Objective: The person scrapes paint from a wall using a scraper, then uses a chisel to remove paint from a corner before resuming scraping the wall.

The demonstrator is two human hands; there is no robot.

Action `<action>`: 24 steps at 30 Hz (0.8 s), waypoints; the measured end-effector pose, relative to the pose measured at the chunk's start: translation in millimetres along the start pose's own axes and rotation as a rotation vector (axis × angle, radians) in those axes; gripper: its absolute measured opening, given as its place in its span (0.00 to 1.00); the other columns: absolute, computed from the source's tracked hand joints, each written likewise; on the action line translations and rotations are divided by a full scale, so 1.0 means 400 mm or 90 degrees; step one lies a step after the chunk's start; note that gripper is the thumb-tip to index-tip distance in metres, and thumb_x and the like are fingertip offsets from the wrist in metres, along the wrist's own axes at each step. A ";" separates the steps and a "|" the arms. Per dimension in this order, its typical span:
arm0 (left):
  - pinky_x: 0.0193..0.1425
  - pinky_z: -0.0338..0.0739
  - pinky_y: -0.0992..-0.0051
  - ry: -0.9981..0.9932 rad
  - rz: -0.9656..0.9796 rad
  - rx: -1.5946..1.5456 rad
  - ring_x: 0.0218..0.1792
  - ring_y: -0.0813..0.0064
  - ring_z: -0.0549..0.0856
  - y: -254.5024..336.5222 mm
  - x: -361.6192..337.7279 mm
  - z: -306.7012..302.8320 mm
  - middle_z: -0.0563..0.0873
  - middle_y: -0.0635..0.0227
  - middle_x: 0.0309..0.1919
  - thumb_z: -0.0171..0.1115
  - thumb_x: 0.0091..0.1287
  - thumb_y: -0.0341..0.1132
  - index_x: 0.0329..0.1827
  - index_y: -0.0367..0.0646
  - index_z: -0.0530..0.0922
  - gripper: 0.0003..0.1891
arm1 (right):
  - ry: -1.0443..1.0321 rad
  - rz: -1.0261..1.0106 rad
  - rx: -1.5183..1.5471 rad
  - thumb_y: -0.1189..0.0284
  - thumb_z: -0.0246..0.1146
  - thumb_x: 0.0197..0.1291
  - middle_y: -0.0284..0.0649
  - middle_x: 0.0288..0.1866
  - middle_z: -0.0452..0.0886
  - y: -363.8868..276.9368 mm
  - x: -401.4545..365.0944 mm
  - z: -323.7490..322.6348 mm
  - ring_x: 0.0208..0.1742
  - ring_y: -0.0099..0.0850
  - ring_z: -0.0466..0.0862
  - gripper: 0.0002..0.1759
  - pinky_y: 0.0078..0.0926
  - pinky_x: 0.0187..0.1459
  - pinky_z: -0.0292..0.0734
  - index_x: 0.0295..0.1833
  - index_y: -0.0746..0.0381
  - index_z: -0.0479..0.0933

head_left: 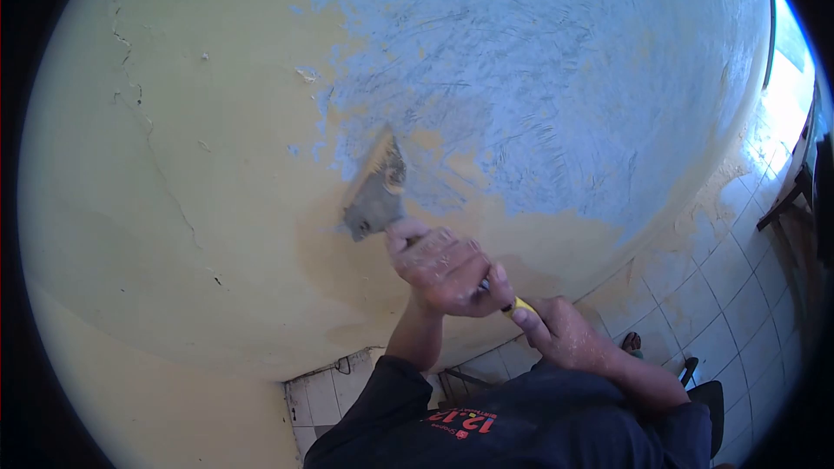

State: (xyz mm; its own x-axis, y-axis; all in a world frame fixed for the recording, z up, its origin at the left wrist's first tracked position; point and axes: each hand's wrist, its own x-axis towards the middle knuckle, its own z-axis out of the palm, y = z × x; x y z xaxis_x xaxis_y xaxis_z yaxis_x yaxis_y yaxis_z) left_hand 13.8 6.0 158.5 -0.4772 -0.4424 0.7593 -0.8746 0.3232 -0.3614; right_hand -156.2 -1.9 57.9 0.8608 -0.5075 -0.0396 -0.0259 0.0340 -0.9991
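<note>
A paint scraper (378, 200) with a wide grey metal blade is held against the wall, its edge at the border between cream paint (217, 122) and a bluish bared area (521, 78). Just below the blade, my left hand (447, 269) is closed round the scraper. Lower down, my right hand (565, 330) grips the yellow handle end (519, 306), thumb along it. Fine pale dust coats both hands. Most of the handle is hidden by my fingers.
Thin cracks (130, 78) run down the cream paint at left. Paint flakes lie on the tiled floor (730, 321) along the wall's foot. Dark furniture (795, 200) stands at the right edge, and a dark chair (708, 408) is near my right elbow.
</note>
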 end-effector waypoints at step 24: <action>0.35 0.58 0.69 -0.105 -0.017 -0.137 0.15 0.80 0.70 0.065 -0.094 0.050 0.71 0.81 0.12 0.61 0.48 0.37 0.11 0.57 0.66 0.13 | -0.025 0.057 0.094 0.50 0.45 0.78 0.41 0.18 0.71 0.150 -0.073 0.036 0.23 0.28 0.70 0.32 0.37 0.30 0.71 0.33 0.70 0.71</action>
State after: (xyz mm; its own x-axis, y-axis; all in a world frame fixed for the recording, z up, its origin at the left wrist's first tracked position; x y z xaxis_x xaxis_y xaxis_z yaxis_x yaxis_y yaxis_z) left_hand 7.3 14.2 109.6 -0.4772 -0.5780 0.6620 -0.8573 0.4717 -0.2062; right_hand -175.5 27.4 -0.6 0.8777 -0.4626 -0.1254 -0.0312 0.2058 -0.9781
